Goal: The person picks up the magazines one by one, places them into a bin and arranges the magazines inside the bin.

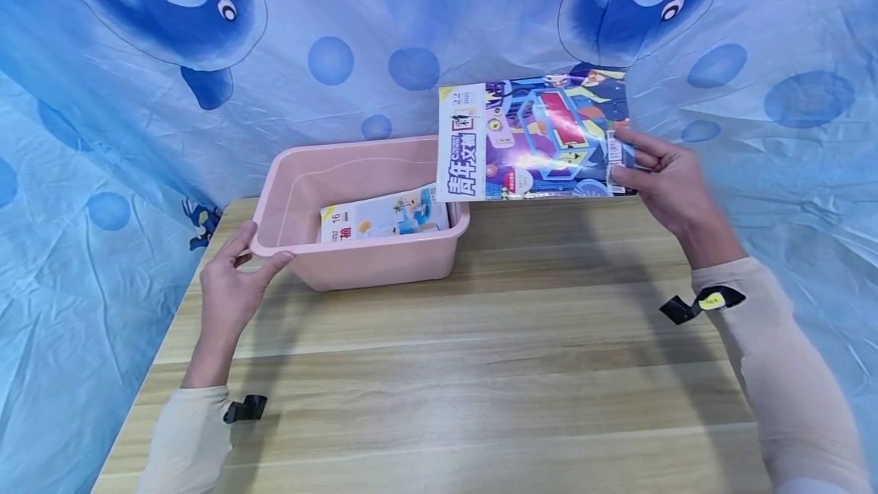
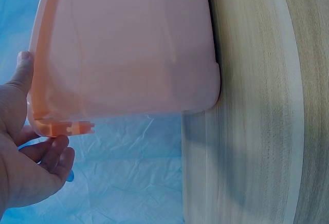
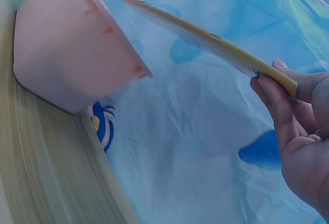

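Up in the air, just over the right end of the pink tub (image 1: pixel 357 261), hangs a bright purple-and-blue magazine (image 1: pixel 531 139), its cover facing the head camera and its left edge reaching past the tub's right rim. The right hand (image 1: pixel 661 181) pinches it at its right edge, thumb on the cover and fingers behind; from the right wrist view the magazine (image 3: pixel 205 39) appears edge-on, a thin yellowish strip slanting up toward the tub (image 3: pixel 67 54), with the fingers (image 3: pixel 277 106) curled along its underside. Inside the tub lies a second magazine (image 1: pixel 384 219), pale blue and white, resting flat on the bottom. The left hand (image 1: pixel 233 280) holds the tub's near left corner, thumb on the rim and fingers loosely curled round the lip; the left wrist view shows that corner (image 2: pixel 56 124) against the thumb. The tub stands toward the far left of a light wooden table (image 1: pixel 446 372). Behind and around hangs a blue cloth printed with dolphins (image 1: pixel 178 14).
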